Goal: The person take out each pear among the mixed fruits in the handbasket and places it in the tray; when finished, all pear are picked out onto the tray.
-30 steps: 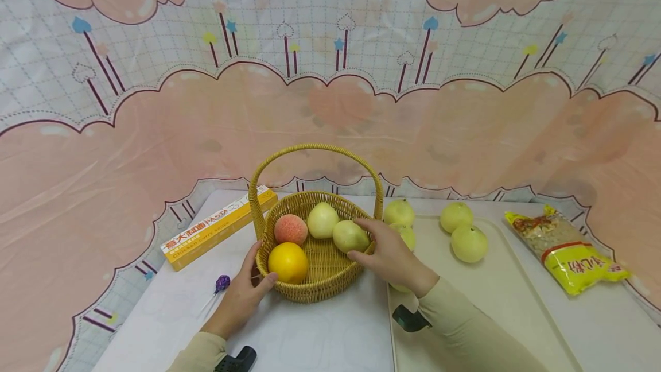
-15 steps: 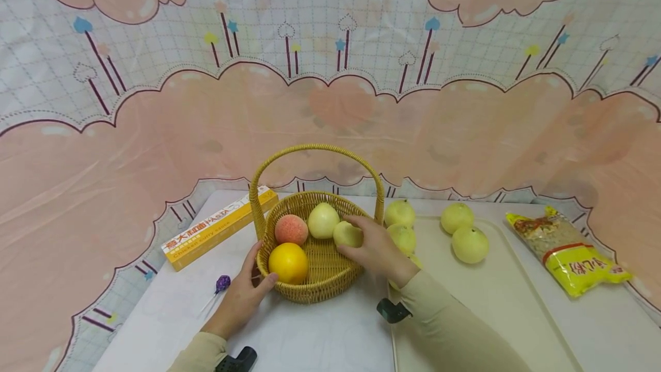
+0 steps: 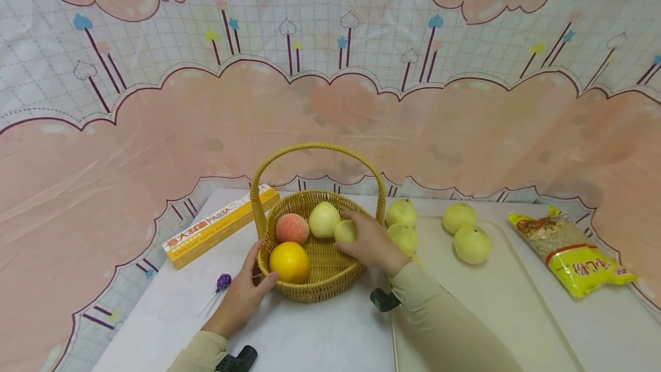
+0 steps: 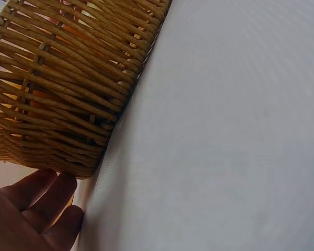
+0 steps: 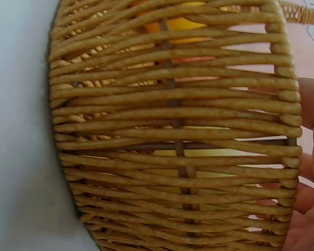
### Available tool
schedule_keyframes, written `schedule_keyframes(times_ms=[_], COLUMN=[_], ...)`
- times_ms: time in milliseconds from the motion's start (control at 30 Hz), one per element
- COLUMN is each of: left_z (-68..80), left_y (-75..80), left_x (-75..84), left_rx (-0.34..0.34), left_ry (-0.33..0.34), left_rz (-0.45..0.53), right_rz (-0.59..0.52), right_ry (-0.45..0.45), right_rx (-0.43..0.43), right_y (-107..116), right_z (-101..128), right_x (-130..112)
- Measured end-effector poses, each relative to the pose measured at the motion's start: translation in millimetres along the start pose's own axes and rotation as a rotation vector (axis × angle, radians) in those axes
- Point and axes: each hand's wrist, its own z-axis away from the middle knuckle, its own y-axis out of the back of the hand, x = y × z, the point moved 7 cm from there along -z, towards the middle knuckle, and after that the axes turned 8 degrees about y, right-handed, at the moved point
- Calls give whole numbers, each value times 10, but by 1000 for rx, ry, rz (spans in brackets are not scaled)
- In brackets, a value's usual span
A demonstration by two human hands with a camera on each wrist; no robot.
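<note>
A woven wicker basket (image 3: 320, 290) with a tall arched handle stands mid-table. Its left rim is gripped by my left hand (image 3: 241, 298), thumb over the edge; in the left wrist view fingers (image 4: 47, 198) touch the basket's outer wall. My right hand (image 3: 376, 244) reaches over the right rim and holds a pale green pear (image 3: 345, 231) inside, partly hidden by the fingers. Also in the basket are an orange (image 3: 289, 263), a peach (image 3: 292, 228) and another pale green pear (image 3: 325, 220). The basket's weave mostly blocks the right wrist view.
Right of the basket lies a cream tray (image 3: 496, 303) with several pale green round fruits (image 3: 472, 244) on and beside it. A yellow food packet (image 3: 573, 254) is at far right. A pasta box (image 3: 222, 228) and a purple lollipop (image 3: 224, 282) lie to the left.
My right hand has moved slightly left and further into the basket with the pear, now covering more of it. The left hand keeps its hold on the rim.
</note>
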Motion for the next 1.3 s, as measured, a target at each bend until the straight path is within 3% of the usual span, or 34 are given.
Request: schedule_keyframes(times_ms=[367,733,1300], left_z=[11,14,6], left_y=[5,3,4], left_x=[-9,-23,3], left_rx=[0,-2,-2], left_ry=[-2,2,-6], left_rz=[5,17,16], right_rz=[-13,19,69], right_ry=[-53,12,16], right_rx=[-59,-161,-189], right_y=[-32,-128,-177], right_z=[20,7,-23], right_x=[40,-32,-38])
